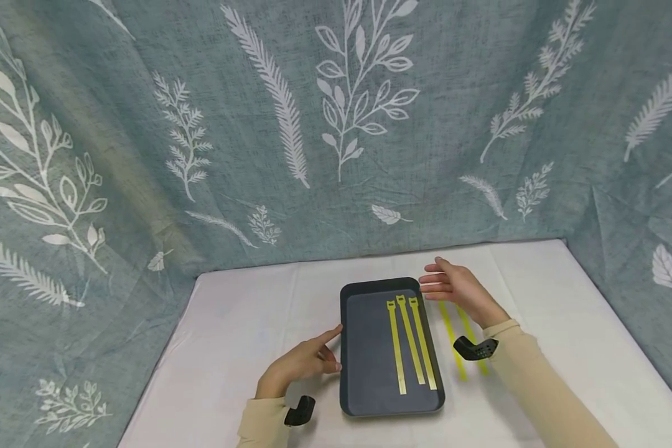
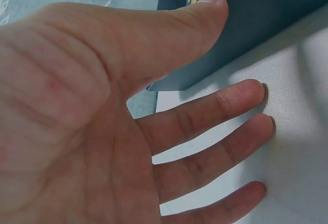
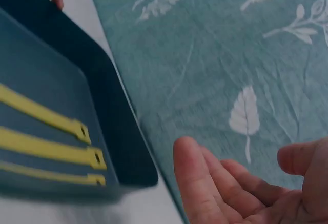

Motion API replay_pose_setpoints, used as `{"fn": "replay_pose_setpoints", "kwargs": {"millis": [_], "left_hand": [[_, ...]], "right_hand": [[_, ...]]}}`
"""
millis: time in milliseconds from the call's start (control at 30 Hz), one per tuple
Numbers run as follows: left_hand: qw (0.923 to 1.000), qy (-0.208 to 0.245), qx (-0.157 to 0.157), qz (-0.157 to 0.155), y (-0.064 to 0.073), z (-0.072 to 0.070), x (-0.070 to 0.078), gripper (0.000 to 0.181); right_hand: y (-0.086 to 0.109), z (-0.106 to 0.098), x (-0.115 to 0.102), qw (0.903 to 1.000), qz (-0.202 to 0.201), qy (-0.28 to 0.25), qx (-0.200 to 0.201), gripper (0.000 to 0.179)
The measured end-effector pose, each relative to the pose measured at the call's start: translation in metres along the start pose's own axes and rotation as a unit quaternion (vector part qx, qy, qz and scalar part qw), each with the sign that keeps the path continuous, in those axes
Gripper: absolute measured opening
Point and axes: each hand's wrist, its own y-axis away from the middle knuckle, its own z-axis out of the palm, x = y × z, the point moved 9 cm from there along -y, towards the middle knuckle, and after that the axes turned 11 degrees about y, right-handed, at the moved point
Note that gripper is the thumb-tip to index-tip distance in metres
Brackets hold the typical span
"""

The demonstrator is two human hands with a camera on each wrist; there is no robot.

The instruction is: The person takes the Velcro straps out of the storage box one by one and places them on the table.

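A dark grey rectangular tray [image 1: 366,348] lies on the white table. Inside it, along the right half, are three yellow hook-and-loop cable ties [image 1: 406,339], side by side with their slotted heads at the far end. Two more yellow ties [image 1: 448,330] lie on the cloth right of the tray, partly hidden by my right arm. At the tray's left wall is my left hand [image 1: 302,367], its thumb [image 2: 205,24] against the wall and its fingers extended. My right hand [image 1: 462,289] hovers by the far right corner, fingers extended and thumb apart, holding nothing.
White cloth covers the table [image 1: 246,330]. A teal curtain [image 1: 442,155] with white leaf prints hangs behind it and along both sides. Each wrist carries a black device [image 1: 299,412].
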Motion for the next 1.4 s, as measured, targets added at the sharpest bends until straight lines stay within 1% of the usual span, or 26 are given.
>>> {"fn": "replay_pose_setpoints", "kwargs": {"millis": [100,267,367,467,600,667,767,900,1033,1100,1200,1400], "left_hand": [[1.0,-0.007,0.004,0.005,0.001,0.0,0.0,0.081],[0.9999,-0.01,0.011,0.002,0.003,0.001,0.001,0.08],[0.9999,-0.009,0.013,0.0,0.004,0.001,0.001,0.08],[0.9998,-0.012,0.016,0.0,0.004,0.002,0.0,0.08],[0.9998,-0.014,0.016,0.003,0.003,0.003,-0.001,0.081],[0.9998,-0.013,0.015,0.006,0.003,0.004,-0.001,0.081],[0.9998,-0.014,0.016,0.009,0.003,0.004,-0.001,0.081],[0.9997,-0.014,0.018,0.011,0.005,0.004,-0.001,0.081],[0.9997,-0.01,0.017,0.012,0.006,0.005,-0.001,0.081],[0.9997,-0.011,0.017,0.013,0.006,0.005,0.0,0.081],[0.9996,-0.013,0.02,0.014,0.006,0.004,0.0,0.081],[0.9994,-0.022,0.025,0.013,0.005,0.004,0.0,0.08]], "right_hand": [[-0.003,0.013,-0.002,0.9997,0.002,-0.014,-0.019,0.071],[-0.005,0.033,0.002,0.999,0.013,-0.002,-0.042,0.065],[-0.006,0.042,0.007,0.9986,0.025,0.0,-0.046,0.062],[-0.006,0.05,0.012,0.9979,0.033,-0.002,-0.056,0.064],[-0.007,0.058,0.021,0.9963,0.054,-0.006,-0.067,0.068],[-0.007,0.062,0.024,0.9951,0.065,0.004,-0.074,0.068],[-0.006,0.068,0.027,0.993,0.073,0.037,-0.086,0.065],[-0.007,0.076,0.028,0.9904,0.08,0.077,-0.083,0.058],[-0.007,0.082,0.028,0.9881,0.088,0.099,-0.079,0.056],[-0.007,0.086,0.029,0.9868,0.088,0.107,-0.084,0.055],[-0.006,0.092,0.03,0.9869,0.09,0.102,-0.087,0.055],[-0.009,0.105,0.032,0.99,0.076,0.073,-0.094,0.052]]}}
